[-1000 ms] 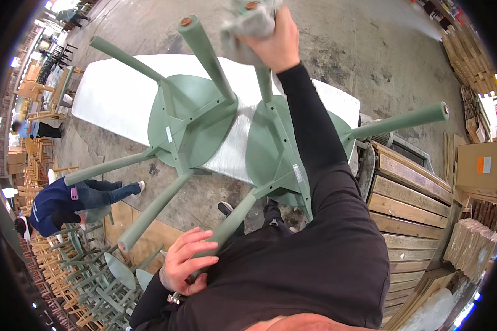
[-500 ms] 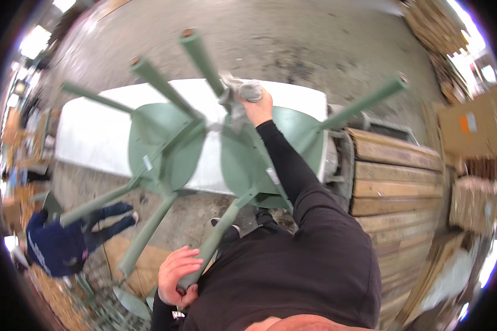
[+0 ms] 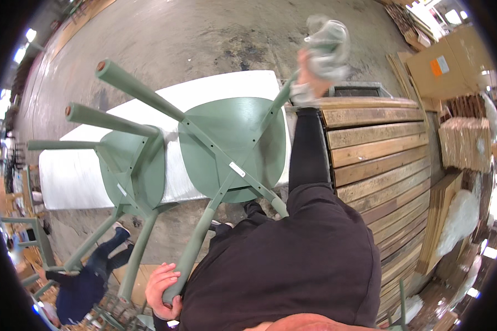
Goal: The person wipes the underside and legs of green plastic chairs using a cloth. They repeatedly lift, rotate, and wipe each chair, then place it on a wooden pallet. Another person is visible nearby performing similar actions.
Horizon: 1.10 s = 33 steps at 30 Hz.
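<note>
Two pale green chairs lie upside down on a white sheet [image 3: 83,165], legs pointing up. My left hand [image 3: 163,289] grips the near leg [image 3: 196,251] of the right chair [image 3: 232,146]. My right hand [image 3: 310,71] reaches far out and clutches a crumpled clear plastic wrap [image 3: 327,41] at the tip of that chair's far right leg [image 3: 279,102]. The left chair [image 3: 130,165] stands beside it, untouched.
A stack of wooden pallets [image 3: 370,160] lies right of the chairs, with cardboard boxes [image 3: 453,60] and board stacks behind. Another person in dark blue [image 3: 83,281] bends at the lower left near more green frames [image 3: 33,243]. Bare concrete floor [image 3: 204,38] lies beyond.
My right hand has swung with the plastic wrap from the middle leg over to the chair's far right leg. My left hand has kept its hold on the near leg.
</note>
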Tool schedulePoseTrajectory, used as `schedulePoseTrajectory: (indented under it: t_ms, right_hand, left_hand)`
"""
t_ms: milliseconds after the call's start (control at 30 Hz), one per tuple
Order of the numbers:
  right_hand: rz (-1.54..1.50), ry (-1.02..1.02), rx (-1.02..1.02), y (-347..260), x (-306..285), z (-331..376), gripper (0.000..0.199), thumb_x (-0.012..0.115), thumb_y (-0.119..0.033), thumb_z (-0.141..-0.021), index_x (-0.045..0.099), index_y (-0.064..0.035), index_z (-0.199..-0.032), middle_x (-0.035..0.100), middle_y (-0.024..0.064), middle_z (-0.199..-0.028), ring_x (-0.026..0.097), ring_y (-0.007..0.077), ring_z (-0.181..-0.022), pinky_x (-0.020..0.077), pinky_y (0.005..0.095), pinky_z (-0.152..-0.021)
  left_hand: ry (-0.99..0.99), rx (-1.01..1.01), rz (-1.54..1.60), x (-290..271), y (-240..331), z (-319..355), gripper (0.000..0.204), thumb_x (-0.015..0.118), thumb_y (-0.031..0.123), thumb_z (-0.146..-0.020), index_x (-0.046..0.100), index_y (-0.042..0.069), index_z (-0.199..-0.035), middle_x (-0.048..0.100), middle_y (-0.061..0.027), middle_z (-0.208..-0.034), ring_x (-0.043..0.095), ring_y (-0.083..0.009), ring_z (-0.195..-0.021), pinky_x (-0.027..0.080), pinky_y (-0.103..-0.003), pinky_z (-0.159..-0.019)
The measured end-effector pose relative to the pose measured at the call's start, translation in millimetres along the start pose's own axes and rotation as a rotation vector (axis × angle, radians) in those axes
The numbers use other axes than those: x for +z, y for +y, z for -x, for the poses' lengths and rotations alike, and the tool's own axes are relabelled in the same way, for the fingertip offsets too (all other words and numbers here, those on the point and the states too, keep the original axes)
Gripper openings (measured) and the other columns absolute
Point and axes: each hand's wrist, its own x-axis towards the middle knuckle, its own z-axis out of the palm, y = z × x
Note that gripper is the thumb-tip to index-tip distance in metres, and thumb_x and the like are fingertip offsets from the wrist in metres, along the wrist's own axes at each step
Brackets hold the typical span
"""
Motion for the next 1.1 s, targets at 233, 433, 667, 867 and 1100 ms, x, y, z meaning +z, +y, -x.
schedulePoseTrajectory:
  t_ms: [233,433,667,867,1100]
  right_hand:
    - [0.004,-0.313,0.068,110.6,-34.9,46.9,0.046,0.08,-0.026,-0.085,0.061,-0.0052,-0.121,0.068,0.015,-0.122,0.067,0.0264,-0.107,0.0554,0.0486,-0.093]
    - [-0.128,-0.146,-0.41,-65.6,-7.0,-47.9,0.058,0.09,-0.045,-0.073,0.067,-0.0021,-0.105,0.072,0.0128,-0.106,0.07,0.0336,-0.094,0.0563,0.0441,-0.083]
    - [0.568,-0.119,-0.284,116.4,-64.8,31.2,0.05,0.071,-0.033,-0.086,0.061,-0.0097,-0.128,0.063,0.0161,-0.134,0.057,0.0352,-0.127,0.0485,0.045,-0.103]
    - [0.327,0.052,-0.75,-11.5,-19.4,-21.5,0.044,0.073,-0.03,-0.087,0.067,-0.007,-0.123,0.068,0.017,-0.114,0.066,0.0351,-0.106,0.0514,0.0426,-0.094]
    - [0.044,-0.756,-0.135,-111.5,-31.5,-160.3,0.03,0.073,-0.022,-0.08,0.072,-0.0078,-0.107,0.069,0.0193,-0.119,0.06,0.0372,-0.122,0.0515,0.0518,-0.097]
  left_hand:
    - [-0.002,0.047,0.079,8.3,-18.4,-0.3,0.031,0.064,0.017,-0.08,0.066,-0.003,-0.103,0.074,-0.0204,-0.098,0.07,-0.0427,-0.106,0.05,-0.057,-0.101]
    - [0.043,-0.097,-0.02,4.7,6.6,14.5,0.033,0.065,0.022,-0.083,0.066,-0.003,-0.104,0.074,-0.0205,-0.098,0.071,-0.0423,-0.104,0.051,-0.056,-0.1]
    - [-0.067,0.093,0.153,8.5,-30.5,-11.1,0.034,0.066,0.027,-0.086,0.067,-0.004,-0.102,0.074,-0.0203,-0.098,0.072,-0.0408,-0.102,0.052,-0.056,-0.1]
    - [-0.016,-0.032,0.029,2.3,-6.5,6.6,0.032,0.066,0.023,-0.085,0.068,-0.002,-0.106,0.075,-0.0193,-0.099,0.072,-0.0413,-0.104,0.052,-0.057,-0.099]
    - [-0.011,0.112,0.01,0.9,-3.3,-12.7,0.03,0.066,0.024,-0.087,0.067,0.0,-0.106,0.074,-0.0178,-0.098,0.072,-0.0413,-0.104,0.051,-0.06,-0.1]
